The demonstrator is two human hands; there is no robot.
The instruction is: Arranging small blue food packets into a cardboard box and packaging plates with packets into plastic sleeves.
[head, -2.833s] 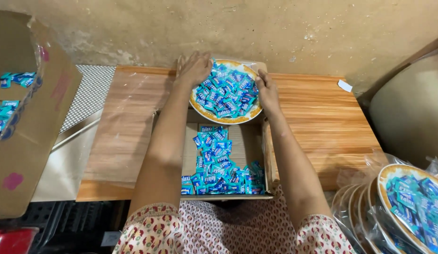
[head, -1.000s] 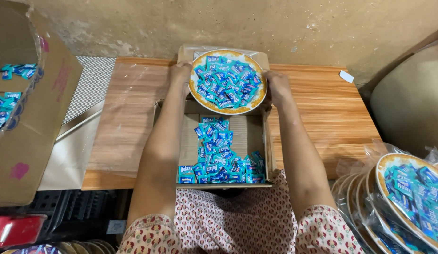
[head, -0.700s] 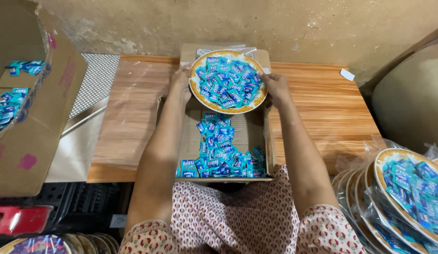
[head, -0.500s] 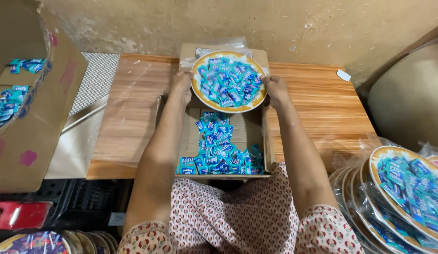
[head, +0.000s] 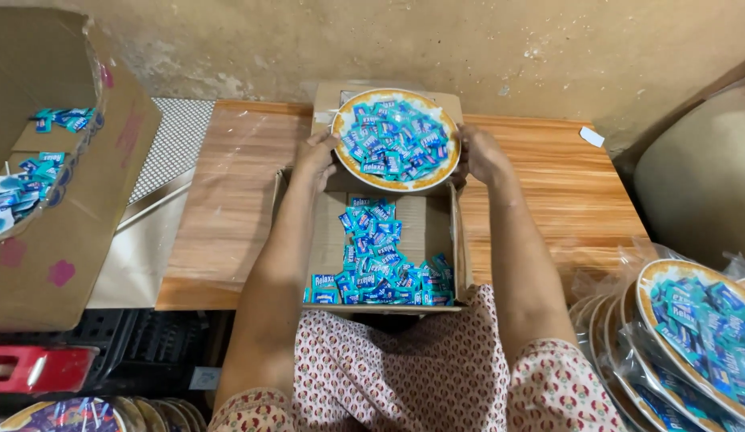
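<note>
While both hands clasp its rim, round plate [head: 396, 138] of blue sweets between left hand [head: 318, 154] and right hand [head: 479, 154], over open carton [head: 460, 248].

A round plate [head: 396, 139] with a gold-orange rim lay roughly level over the far end of an open cardboard box [head: 440, 228], heaped with small blue and teal wrapped sweets. It was gripped at its two opposite edges. Inside the box, nearer than the plate, loose sweets [head: 376, 264] of the same kind lay scattered, thickest along the box's near wall and thinning towards the plate.
</note>
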